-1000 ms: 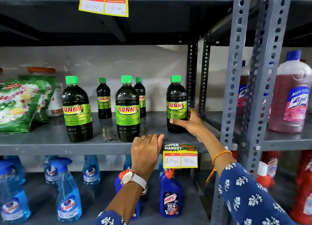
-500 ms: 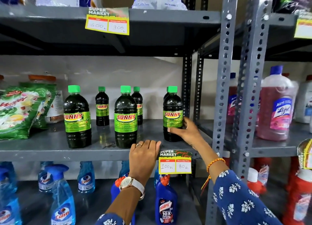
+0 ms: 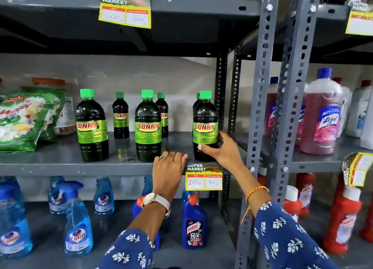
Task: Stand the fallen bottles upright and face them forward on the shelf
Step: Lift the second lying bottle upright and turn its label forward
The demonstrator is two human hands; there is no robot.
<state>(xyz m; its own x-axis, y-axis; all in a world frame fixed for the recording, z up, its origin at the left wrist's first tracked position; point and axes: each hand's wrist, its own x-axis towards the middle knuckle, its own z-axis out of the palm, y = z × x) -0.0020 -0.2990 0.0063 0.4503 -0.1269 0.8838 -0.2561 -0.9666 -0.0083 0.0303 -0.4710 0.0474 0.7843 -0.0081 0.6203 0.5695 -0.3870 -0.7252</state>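
Note:
Three large dark Sunny bottles with green caps stand upright along the front of the grey middle shelf, labels forward: left bottle, middle bottle, right bottle. Smaller Sunny bottles stand upright behind them. My right hand wraps the lower part of the right bottle, thumb across its front. My left hand lies flat on the shelf's front edge, fingers together, holding nothing, just right of the middle bottle's base.
Green detergent pouches lean at the shelf's left end. A price tag hangs below the right bottle. Blue spray bottles and Harpic bottles fill the shelf below. Grey uprights separate a rack with pink Lizol bottles.
The view has tilted upward, showing more of the upper shelf. My right hand stays on the right bottle, whose label now faces forward more squarely. My left hand has not moved.

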